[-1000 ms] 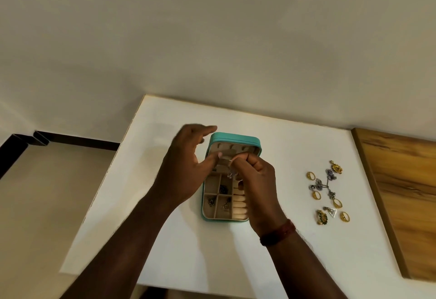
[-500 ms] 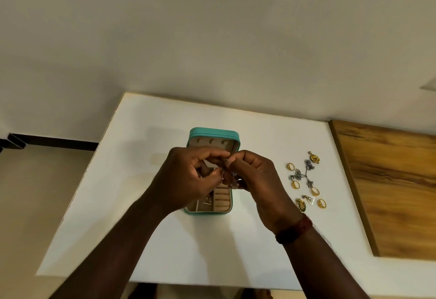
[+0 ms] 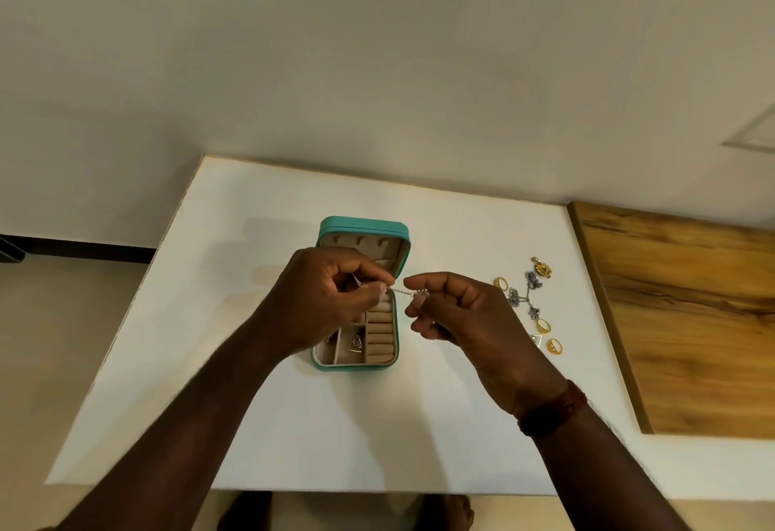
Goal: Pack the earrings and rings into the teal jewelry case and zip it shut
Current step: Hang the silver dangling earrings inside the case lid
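Both hands, left hand (image 3: 331,300) and right hand (image 3: 457,312), pinch a thin chain (image 3: 404,291) taut above the open teal jewelry case (image 3: 362,228). The case sits mid-bench (image 3: 260,237), bare white surface around it. Loose rings and earrings (image 3: 530,304) lie near the wooden panel (image 3: 687,312) edge.

- I can read no text, label, brand, number or sign anywhere in my view.
- The teal jewelry case (image 3: 363,230) just beyond my fingers (image 3: 379,279) bears no lettering that I can make out.

My case (image 3: 361,233) sits open mid-table (image 3: 260,425), loose jewelry (image 3: 529,304) to its right; one earring (image 3: 354,344), I think, in a front compartment.
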